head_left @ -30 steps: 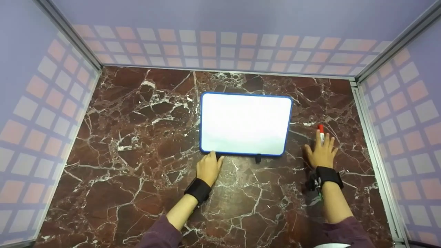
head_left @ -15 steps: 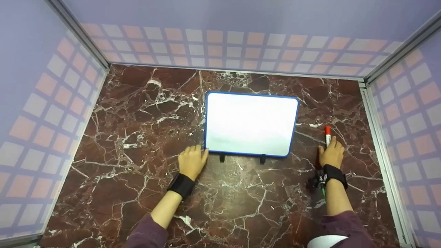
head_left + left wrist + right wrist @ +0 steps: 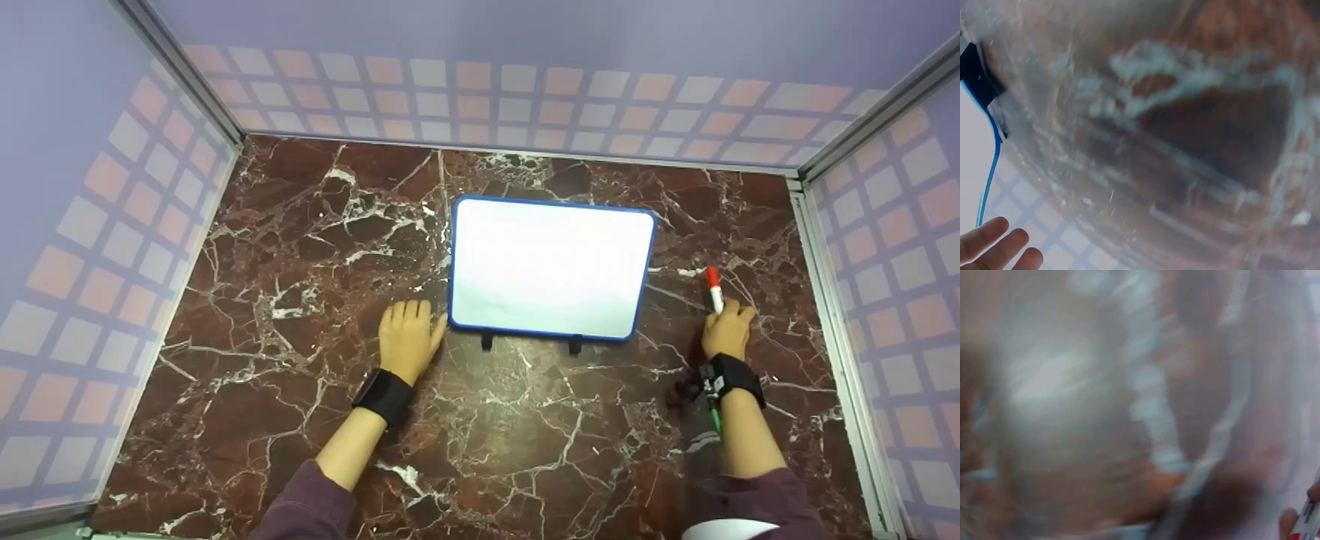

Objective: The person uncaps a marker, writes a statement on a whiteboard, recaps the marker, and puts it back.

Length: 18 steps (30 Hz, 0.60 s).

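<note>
Dark red marble-patterned tabletop (image 3: pixel 525 435) spreads beneath a person's two hands, hemmed on three sides by lavender panels (image 3: pixel 525 30) printed with pink and white squares. Near its middle lies a white rectangular board with a blue frame (image 3: pixel 551 268), its long side running left to right, two small black tabs (image 3: pixel 576 344) jutting from the near edge. To the board's right, across a stretch of marble, a white marker with a red cap (image 3: pixel 714 291) sits in the grasp of the right hand (image 3: pixel 727 330); seen from that wrist, two digits pinch the barrel. Its red end points away from the person, toward the far panel, the long axis leaning slightly left. Beyond that hand, a pale metal rail (image 3: pixel 838 330) edges the tabletop. Left of the board, the left hand (image 3: pixel 409 337) grasps nothing, fingers extended, thumb beside the near-left corner; whether it touches the frame, I cannot tell. Black bands (image 3: pixel 382 396) circle both wrists.
</note>
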Each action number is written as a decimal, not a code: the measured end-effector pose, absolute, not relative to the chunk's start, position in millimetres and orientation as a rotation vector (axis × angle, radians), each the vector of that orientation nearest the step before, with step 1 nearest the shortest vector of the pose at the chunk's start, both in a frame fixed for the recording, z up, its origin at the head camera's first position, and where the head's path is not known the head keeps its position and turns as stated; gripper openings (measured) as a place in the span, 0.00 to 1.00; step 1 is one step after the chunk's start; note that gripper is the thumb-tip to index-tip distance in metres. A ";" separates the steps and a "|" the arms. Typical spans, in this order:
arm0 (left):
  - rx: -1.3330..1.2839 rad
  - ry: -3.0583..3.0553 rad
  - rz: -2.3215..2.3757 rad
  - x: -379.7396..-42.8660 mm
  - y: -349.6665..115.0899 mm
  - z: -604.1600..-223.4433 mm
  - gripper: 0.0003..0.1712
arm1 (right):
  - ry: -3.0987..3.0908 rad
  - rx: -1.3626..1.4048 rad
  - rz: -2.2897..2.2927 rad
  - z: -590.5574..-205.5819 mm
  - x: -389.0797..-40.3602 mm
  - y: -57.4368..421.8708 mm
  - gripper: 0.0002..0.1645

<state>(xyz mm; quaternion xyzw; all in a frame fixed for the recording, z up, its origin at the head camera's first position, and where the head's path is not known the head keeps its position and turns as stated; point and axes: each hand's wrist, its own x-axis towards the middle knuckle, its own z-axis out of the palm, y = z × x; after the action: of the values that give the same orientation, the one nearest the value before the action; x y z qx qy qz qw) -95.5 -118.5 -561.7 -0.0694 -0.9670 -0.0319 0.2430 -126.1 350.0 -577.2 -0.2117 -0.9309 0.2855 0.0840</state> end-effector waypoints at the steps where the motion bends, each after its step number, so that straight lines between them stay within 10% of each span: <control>1: -0.200 -2.638 -0.085 -97.1 -119.1 -558.5 0.22 | -2.791 -0.632 0.885 -570.9 -127.4 349.3 0.22; 18: -0.535 -2.530 0.049 -108.3 -99.2 -500.5 0.28 | -2.814 0.039 0.941 -486.4 -124.8 298.1 0.19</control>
<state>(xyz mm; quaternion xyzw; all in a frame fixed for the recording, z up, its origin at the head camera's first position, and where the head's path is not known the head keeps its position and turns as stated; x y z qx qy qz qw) -108.3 -99.2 -500.5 -0.1990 -0.9408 0.0182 0.2739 -124.8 298.1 -486.4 0.0132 -0.9447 0.3158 0.0873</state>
